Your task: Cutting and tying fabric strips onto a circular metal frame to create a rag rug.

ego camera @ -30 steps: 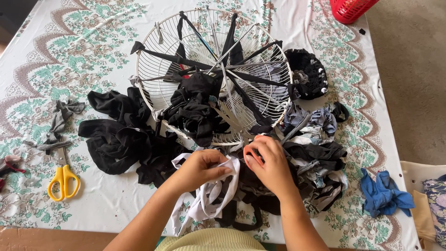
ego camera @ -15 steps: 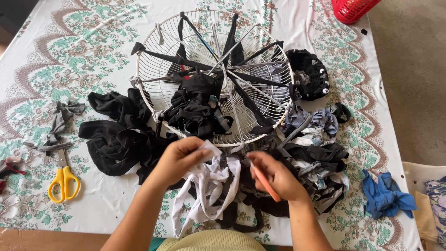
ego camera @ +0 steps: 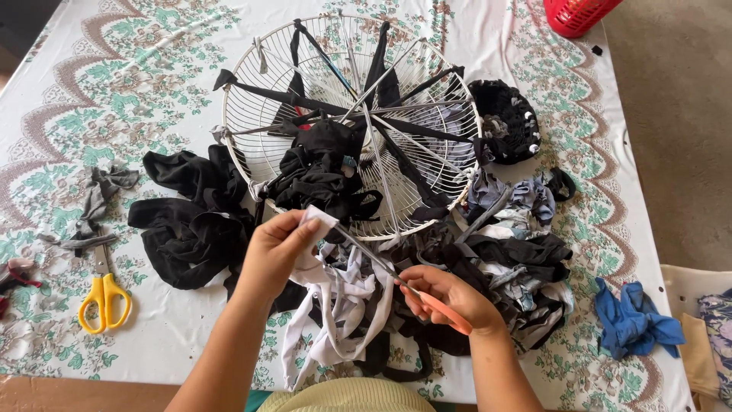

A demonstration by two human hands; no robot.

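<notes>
Head view: left hand pinches white fabric strip; right hand grips orange-handled scissors, blades at strip. Risk: blade tips near left fingers, nick likely if strip slackens.

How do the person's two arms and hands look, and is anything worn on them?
Both forearms are bare up to the bottom edge of the picture; no sleeves show. The left hand and the right hand wear no gloves; no rings, watch or bracelet are visible.

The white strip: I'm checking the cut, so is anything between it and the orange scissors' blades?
Nothing visible. The left hand holds the white strip up, and the right hand's orange scissors point at it.
</notes>
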